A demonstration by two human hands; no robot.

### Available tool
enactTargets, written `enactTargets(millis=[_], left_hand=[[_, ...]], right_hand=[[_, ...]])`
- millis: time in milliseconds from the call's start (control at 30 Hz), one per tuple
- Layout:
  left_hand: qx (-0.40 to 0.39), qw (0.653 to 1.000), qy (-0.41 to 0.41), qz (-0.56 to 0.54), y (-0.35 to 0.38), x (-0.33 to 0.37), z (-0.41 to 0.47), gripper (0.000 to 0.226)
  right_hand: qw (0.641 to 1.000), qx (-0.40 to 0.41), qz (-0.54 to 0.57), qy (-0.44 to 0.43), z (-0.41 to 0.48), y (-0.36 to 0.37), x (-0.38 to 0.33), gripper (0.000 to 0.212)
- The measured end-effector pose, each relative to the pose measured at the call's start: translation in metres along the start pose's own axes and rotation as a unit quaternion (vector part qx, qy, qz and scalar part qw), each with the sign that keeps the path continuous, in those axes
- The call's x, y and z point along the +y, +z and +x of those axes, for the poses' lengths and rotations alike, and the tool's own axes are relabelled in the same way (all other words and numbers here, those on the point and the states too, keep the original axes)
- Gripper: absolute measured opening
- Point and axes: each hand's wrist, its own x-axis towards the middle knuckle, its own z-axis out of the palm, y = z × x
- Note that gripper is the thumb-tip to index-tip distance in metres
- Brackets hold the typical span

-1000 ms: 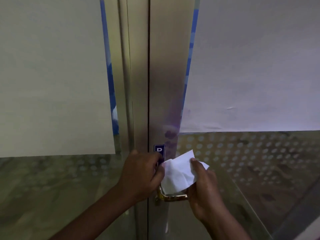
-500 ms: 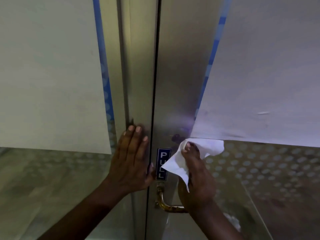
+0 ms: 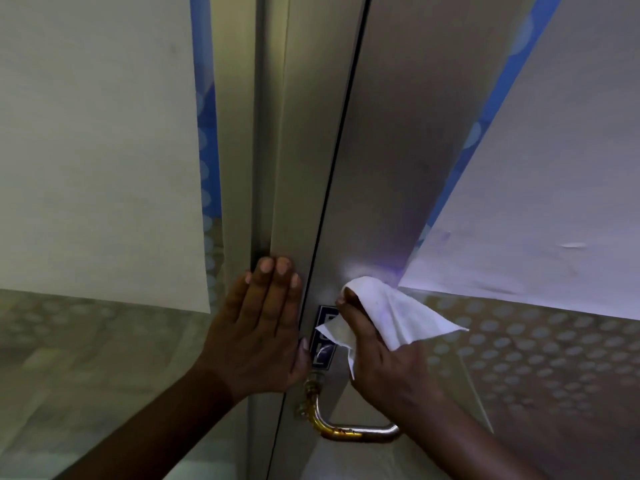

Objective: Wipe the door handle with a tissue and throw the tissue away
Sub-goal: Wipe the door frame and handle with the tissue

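A brass and steel door handle curves out from the metal door stile low in the middle. My right hand holds a white tissue against the stile just above the handle, partly covering a small blue PULL sign. My left hand lies flat, fingers together, on the neighbouring door frame to the left of the gap, holding nothing. The tissue is not touching the handle bar.
Two glass doors meet at a dark vertical gap. White paper sheets cover the upper glass on both sides, edged with blue strips. The lower glass carries a frosted dot pattern.
My left hand left the tissue and went flat onto the left frame. My right hand lifted the tissue from the handle up to the stile by the sign. The view moved closer.
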Motion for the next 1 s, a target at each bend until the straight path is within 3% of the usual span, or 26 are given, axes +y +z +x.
enactTargets(millis=[200,300,400,567,633,700,767,800,833,933,1000], left_hand=[[-0.003,1.000,-0.002,-0.006,0.000,0.000,0.000,0.087],[-0.011,1.000,0.000,-0.007,-0.002,0.000,0.002,0.093],[-0.013,1.000,-0.003,-0.007,-0.004,0.001,0.003,0.096],[-0.009,1.000,-0.009,-0.004,-0.002,0.002,0.003,0.087],[-0.009,1.000,-0.009,-0.008,-0.002,0.003,0.003,0.089],[-0.009,1.000,-0.008,-0.013,-0.002,0.002,0.003,0.093],[-0.009,1.000,-0.008,-0.017,-0.002,0.002,0.003,0.096],[-0.010,1.000,-0.008,-0.016,-0.002,0.002,0.003,0.096],[-0.011,1.000,-0.008,-0.013,-0.002,0.002,0.003,0.096],[-0.009,1.000,-0.009,-0.010,-0.002,0.002,0.004,0.096],[-0.010,1.000,-0.011,-0.009,-0.001,0.002,0.003,0.097]], right_hand=[[0.981,-0.112,-0.092,-0.128,-0.019,-0.011,0.023,0.034],[0.973,-0.181,-0.037,-0.141,-0.013,-0.019,0.035,0.041],[0.970,-0.164,-0.048,-0.174,-0.001,-0.028,0.046,0.040],[0.974,-0.127,-0.112,-0.150,0.010,-0.033,0.052,0.037],[0.970,-0.154,-0.108,-0.157,0.004,-0.034,0.048,0.037],[0.966,-0.199,-0.035,-0.162,-0.001,-0.037,0.037,0.041],[0.918,-0.334,0.212,-0.027,0.006,-0.043,0.028,0.034],[0.869,-0.366,0.325,0.069,0.008,-0.045,0.025,0.025],[0.865,-0.344,0.349,0.105,0.009,-0.043,0.026,0.019],[0.924,-0.255,0.273,0.084,0.010,-0.040,0.034,0.025],[0.976,-0.202,0.072,-0.022,0.012,-0.039,0.043,0.034]])
